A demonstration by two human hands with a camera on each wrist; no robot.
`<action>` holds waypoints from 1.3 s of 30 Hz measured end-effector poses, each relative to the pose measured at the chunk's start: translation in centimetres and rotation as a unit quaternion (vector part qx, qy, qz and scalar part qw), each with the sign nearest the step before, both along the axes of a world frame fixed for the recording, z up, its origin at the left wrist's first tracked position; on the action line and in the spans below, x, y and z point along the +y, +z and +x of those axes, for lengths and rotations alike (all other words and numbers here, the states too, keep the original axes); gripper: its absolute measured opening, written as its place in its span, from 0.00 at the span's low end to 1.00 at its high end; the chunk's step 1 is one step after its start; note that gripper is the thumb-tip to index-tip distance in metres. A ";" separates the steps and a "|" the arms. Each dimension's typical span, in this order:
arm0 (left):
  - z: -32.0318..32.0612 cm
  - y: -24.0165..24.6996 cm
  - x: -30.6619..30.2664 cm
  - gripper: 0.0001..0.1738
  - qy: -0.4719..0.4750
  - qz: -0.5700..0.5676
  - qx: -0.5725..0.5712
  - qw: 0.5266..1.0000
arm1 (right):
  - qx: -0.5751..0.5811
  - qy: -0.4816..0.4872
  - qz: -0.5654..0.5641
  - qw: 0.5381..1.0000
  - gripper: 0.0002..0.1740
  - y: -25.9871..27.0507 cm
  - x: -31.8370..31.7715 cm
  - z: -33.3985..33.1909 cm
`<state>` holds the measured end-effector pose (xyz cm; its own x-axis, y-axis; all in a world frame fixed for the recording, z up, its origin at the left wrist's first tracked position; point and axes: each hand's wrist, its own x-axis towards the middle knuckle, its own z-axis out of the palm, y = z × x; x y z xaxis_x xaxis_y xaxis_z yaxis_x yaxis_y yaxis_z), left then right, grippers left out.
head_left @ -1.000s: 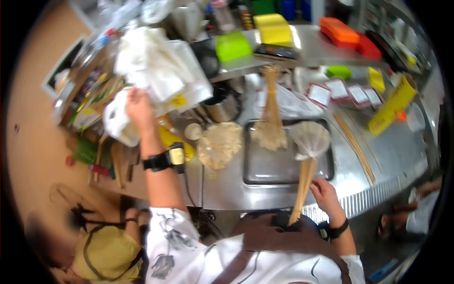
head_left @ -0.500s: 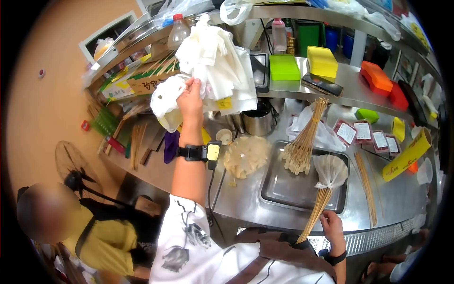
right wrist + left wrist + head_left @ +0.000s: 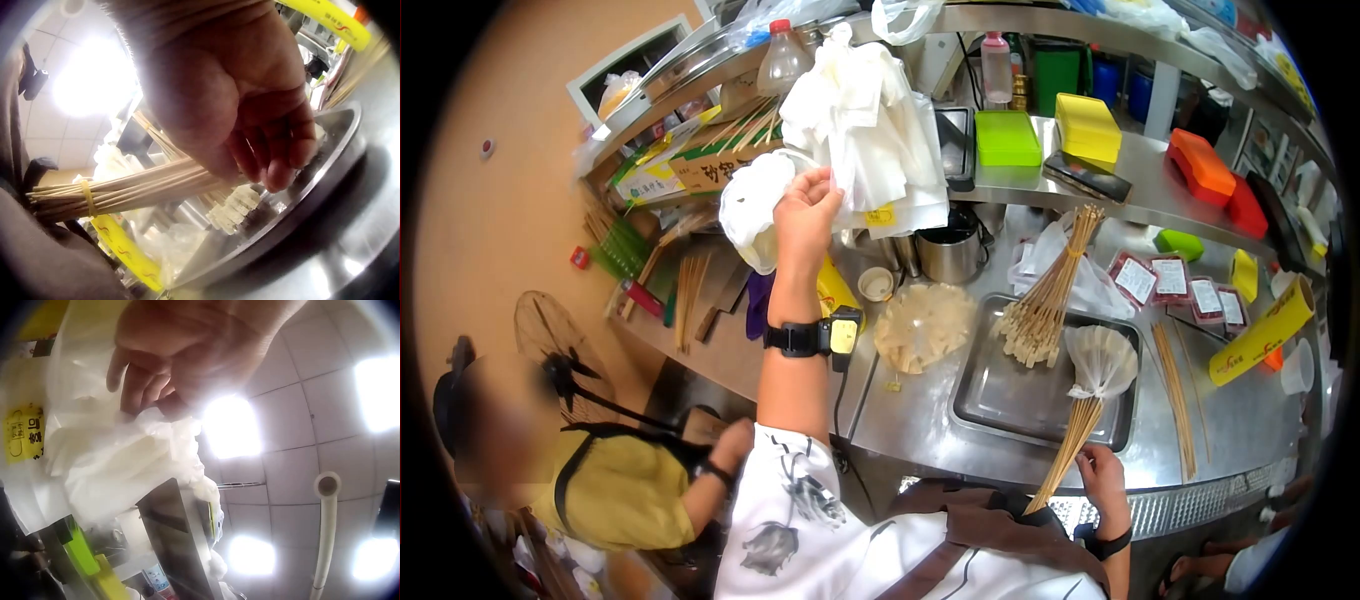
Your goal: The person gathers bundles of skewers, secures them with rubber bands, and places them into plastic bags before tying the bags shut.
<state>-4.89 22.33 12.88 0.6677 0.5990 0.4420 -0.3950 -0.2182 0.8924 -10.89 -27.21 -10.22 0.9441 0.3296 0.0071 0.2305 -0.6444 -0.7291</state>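
My left hand (image 3: 808, 215) is raised to a hanging stack of white plastic bags (image 3: 860, 120). Its thumb and fingers pinch a bag's thin edge, and in the left wrist view the fingertips meet the crumpled white film (image 3: 119, 456). A looser white bag (image 3: 750, 205) hangs just left of that hand. Low on the right, my right hand (image 3: 1105, 480) hangs with loosely curled fingers beside a bundle of skewers (image 3: 1068, 455). A clear bag (image 3: 1100, 362) covers that bundle's upper end. In the right wrist view, the skewers (image 3: 137, 187) pass behind the thumb side.
A metal tray (image 3: 970, 395) lies under the bagged end and a second, tied skewer bundle (image 3: 1050, 290). Loose skewers (image 3: 1175, 400) and a yellow tube (image 3: 1260, 330) lie to the right. A shelf (image 3: 1010, 180) with coloured boxes crosses behind. A person in yellow (image 3: 620, 490) is at lower left.
The head view has swung, shifting the scene rightward. My left hand stays at the bags, its fingers now curled more. The person in yellow has moved an arm forward. My right hand has barely moved.
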 end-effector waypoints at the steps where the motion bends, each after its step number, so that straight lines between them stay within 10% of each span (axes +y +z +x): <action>1: 0.0 -0.4 0.2 0.13 0.005 0.011 0.014 1.000 | -0.001 -0.002 -0.005 1.000 0.11 0.1 0.0 0.0; 19: -9.2 -12.8 -7.4 0.21 -0.027 0.027 -0.034 0.999 | -0.103 -0.050 0.083 0.990 0.08 5.0 -1.4 1.9; 22: -10.9 -14.6 -10.2 0.27 -0.226 -0.326 -0.044 0.917 | -0.081 0.019 0.154 0.985 0.11 10.1 1.3 2.3; 29: -10.2 -15.3 -15.8 0.26 -0.472 -0.558 0.054 0.681 | -0.061 0.161 0.234 0.957 0.27 10.6 5.6 5.6; 34: -10.5 -16.6 -17.7 0.21 -0.396 -0.529 0.050 0.749 | 0.196 0.142 0.329 0.913 0.27 7.8 6.2 5.0; 36: -10.8 -17.1 -17.9 0.17 -0.274 -0.267 0.114 0.917 | 0.259 0.126 0.325 0.901 0.25 7.1 5.8 4.6; 39: -10.6 -16.6 -18.6 0.16 -0.258 -0.298 0.131 0.909 | 0.369 0.129 0.380 0.838 0.20 6.1 5.9 4.2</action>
<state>-15.50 3.75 -3.70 0.9638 0.2564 -0.0736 -0.0639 0.4898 0.8695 -6.66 -21.35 -4.11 0.6818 0.6888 -0.2464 -0.4036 0.0733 -0.9120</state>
